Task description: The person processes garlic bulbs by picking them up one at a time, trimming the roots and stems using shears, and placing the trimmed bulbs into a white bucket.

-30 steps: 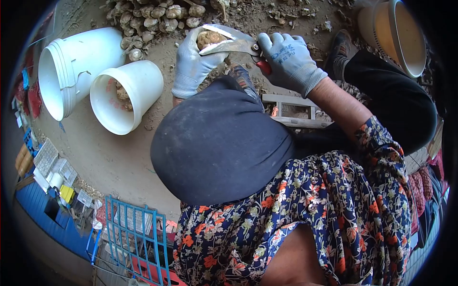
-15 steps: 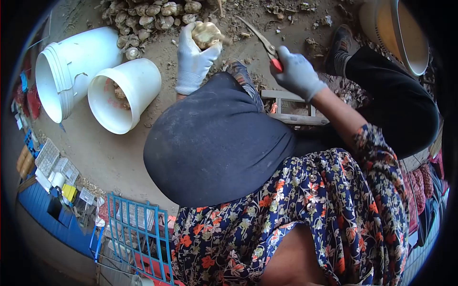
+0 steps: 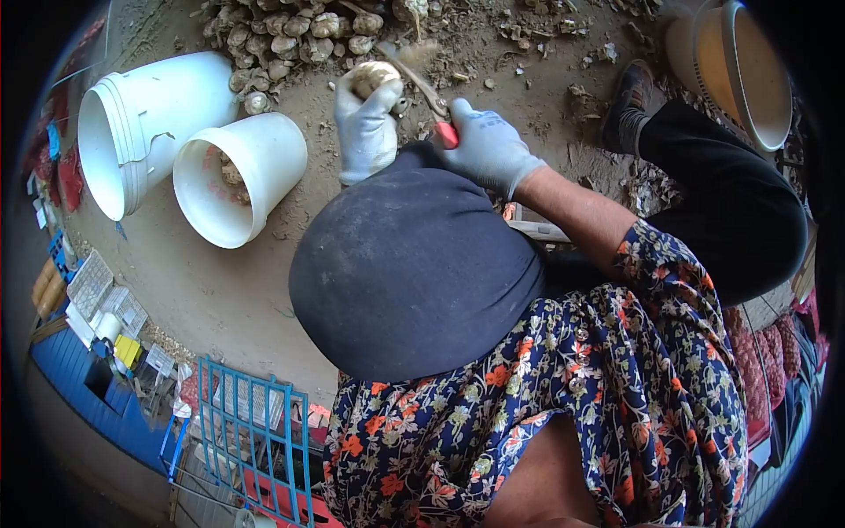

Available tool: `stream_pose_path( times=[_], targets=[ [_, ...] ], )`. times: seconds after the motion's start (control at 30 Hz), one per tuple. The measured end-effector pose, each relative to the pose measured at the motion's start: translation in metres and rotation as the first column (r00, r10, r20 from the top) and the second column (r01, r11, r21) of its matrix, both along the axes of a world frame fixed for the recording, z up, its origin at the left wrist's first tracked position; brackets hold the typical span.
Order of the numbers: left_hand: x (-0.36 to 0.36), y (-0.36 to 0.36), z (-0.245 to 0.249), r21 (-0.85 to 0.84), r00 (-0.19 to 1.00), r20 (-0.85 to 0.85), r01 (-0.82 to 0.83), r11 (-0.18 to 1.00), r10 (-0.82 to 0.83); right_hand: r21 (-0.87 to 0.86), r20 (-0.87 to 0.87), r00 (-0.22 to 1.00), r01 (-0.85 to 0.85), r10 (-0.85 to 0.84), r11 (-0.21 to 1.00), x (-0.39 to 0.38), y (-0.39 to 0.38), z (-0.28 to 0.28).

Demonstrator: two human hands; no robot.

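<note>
Gloved fingers (image 3: 385, 99) of the left hand (image 3: 365, 134) are closed around a garlic bulb (image 3: 373, 81), which is held upward with its pale top exposed between thumb and fingertips. By the fingers of the right hand (image 3: 484, 148), also gloved, a pair of red-handled shears (image 3: 446, 134) is gripped, the handle being partly covered by the palm. Its blade is pointed away from the right fingers, toward the left ones, and is set just beside the bulb; whether the bulb is touched by it cannot be told. A brownish blur is seen near the blade, too smeared to be identified.

Beyond the left fingers, a heap of garlic bulbs (image 3: 295, 33) is spread on the dirt floor (image 3: 238, 299). To their left, a white plastic bucket (image 3: 283, 167) is laid on its side with brown lumps inside, and past it a larger white bucket (image 3: 195, 92) is tipped likewise. Well to the right of the right fingers, a tan tub (image 3: 691, 48) is placed. Nearer the body than both sets of fingers, a dark-trousered knee (image 3: 414, 273) is raised.
</note>
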State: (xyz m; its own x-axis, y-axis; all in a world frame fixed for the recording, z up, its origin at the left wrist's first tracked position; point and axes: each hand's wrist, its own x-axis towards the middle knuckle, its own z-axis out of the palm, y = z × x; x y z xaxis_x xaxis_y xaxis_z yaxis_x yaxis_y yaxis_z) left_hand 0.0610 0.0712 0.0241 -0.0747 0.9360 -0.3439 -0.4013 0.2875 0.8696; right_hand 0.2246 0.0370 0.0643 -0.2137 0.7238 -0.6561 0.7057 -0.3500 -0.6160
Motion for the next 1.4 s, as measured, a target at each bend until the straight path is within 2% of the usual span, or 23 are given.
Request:
stream_pose_path(
  times=[0.07,0.13,0.17,0.2,0.23,0.27,0.3,0.33,0.4,0.43,0.5,0.53,0.6,0.7,0.73,0.8,0.83,0.93,1.03,1.2,1.3,1.33,1.4],
  targets=[
    [-0.014,-0.004,0.019,0.109,0.996,-0.036,-0.077,0.991,0.082,-0.005,-0.018,1.000,-0.014,0.014,1.000,0.011,-0.011,-0.010],
    [-0.055,-0.008,0.047,0.190,0.813,-0.284,-0.472,0.861,0.508,0.014,-0.021,1.000,0.018,-0.017,1.000,0.026,-0.026,-0.025],
    [-0.109,-0.012,0.044,0.336,0.645,-0.511,-0.458,0.823,0.568,0.013,-0.017,0.995,0.099,-0.098,0.995,0.033,-0.032,-0.032],
    [-0.124,-0.011,0.057,0.408,0.504,-0.453,-0.617,0.673,0.736,0.012,-0.013,0.984,0.177,-0.177,0.984,0.039,-0.036,-0.038],
    [-0.145,-0.008,0.061,0.463,0.212,-0.626,-0.674,0.576,0.750,0.009,-0.017,0.985,0.172,-0.172,0.985,0.043,-0.039,-0.042],
    [-0.162,-0.005,0.058,0.467,0.207,-0.626,-0.673,0.574,0.752,0.011,0.015,0.984,0.176,-0.177,0.984,0.047,-0.040,-0.047],
    [-0.179,-0.004,0.050,0.499,-0.301,-0.866,-0.469,0.729,0.400,0.009,0.045,0.982,0.181,-0.181,0.983,0.047,-0.040,-0.049],
    [-0.188,0.002,0.044,0.358,-0.766,-0.642,-0.316,0.879,-0.015,0.007,0.039,0.983,0.181,-0.182,0.983,0.045,-0.040,-0.049],
    [-0.160,0.030,0.033,0.047,-0.371,-0.928,-0.195,0.980,-0.029,-0.044,0.060,0.990,0.133,-0.130,0.990,0.043,-0.037,-0.045],
    [-0.115,0.046,0.031,0.090,0.248,-0.963,-0.069,0.994,0.104,-0.109,0.054,0.994,0.104,-0.098,0.989,0.042,-0.033,-0.038],
    [-0.060,0.076,0.005,-0.195,0.350,-0.918,0.006,0.981,-0.185,-0.140,0.063,0.994,0.095,-0.086,0.986,0.039,-0.036,-0.030],
    [-0.048,0.095,-0.024,-0.267,-0.023,-0.963,0.177,0.947,-0.267,-0.170,0.071,0.995,0.082,-0.071,0.982,0.039,-0.036,-0.028],
    [-0.030,0.124,-0.086,-0.457,-0.158,-0.885,0.123,0.881,-0.437,-0.203,0.083,0.994,0.082,-0.066,0.976,0.042,-0.034,-0.026],
    [-0.021,0.130,-0.119,-0.367,-0.176,-0.915,-0.012,0.930,-0.363,-0.204,0.137,0.990,0.074,-0.046,0.976,0.045,-0.032,-0.033],
    [-0.025,0.124,-0.111,-0.374,-0.176,-0.912,-0.011,0.927,-0.370,-0.211,0.138,0.989,0.075,-0.046,0.975,0.047,-0.031,-0.035],
    [-0.048,0.119,-0.089,-0.449,0.232,-0.841,0.205,0.870,-0.489,-0.204,0.074,0.997,0.042,-0.027,0.978,0.051,-0.025,-0.042],
    [-0.058,0.106,-0.102,-0.253,0.242,-0.917,0.257,0.933,-0.316,-0.204,0.076,0.997,0.043,-0.028,0.978,0.054,-0.019,-0.046],
    [-0.072,0.064,-0.097,-0.130,0.450,-0.837,0.392,0.911,-0.313,-0.044,0.096,0.995,-0.006,0.011,0.999,0.054,-0.013,-0.056],
    [-0.042,0.040,-0.029,-0.155,0.033,-0.981,0.459,0.875,-0.192,0.042,0.046,0.998,-0.051,0.050,0.998,0.039,0.003,-0.048],
    [-0.013,0.026,0.008,-0.297,-0.081,-0.952,0.471,0.831,-0.295,0.121,0.056,0.992,-0.123,0.117,0.985,0.019,0.024,-0.031],
    [-0.007,0.018,0.006,-0.215,-0.155,-0.975,0.472,0.855,-0.159,0.197,-0.050,0.998,0.043,-0.034,0.979,0.020,0.014,-0.034],
    [-0.008,0.016,0.000,-0.210,-0.153,-0.976,0.467,0.859,-0.156,0.202,-0.048,0.998,0.037,-0.028,0.979,0.023,0.008,-0.033],
    [-0.014,0.012,-0.022,-0.237,0.199,-0.943,0.168,0.957,-0.268,0.134,0.024,1.000,0.004,-0.007,0.991,0.031,-0.002,-0.032]
  ],
)
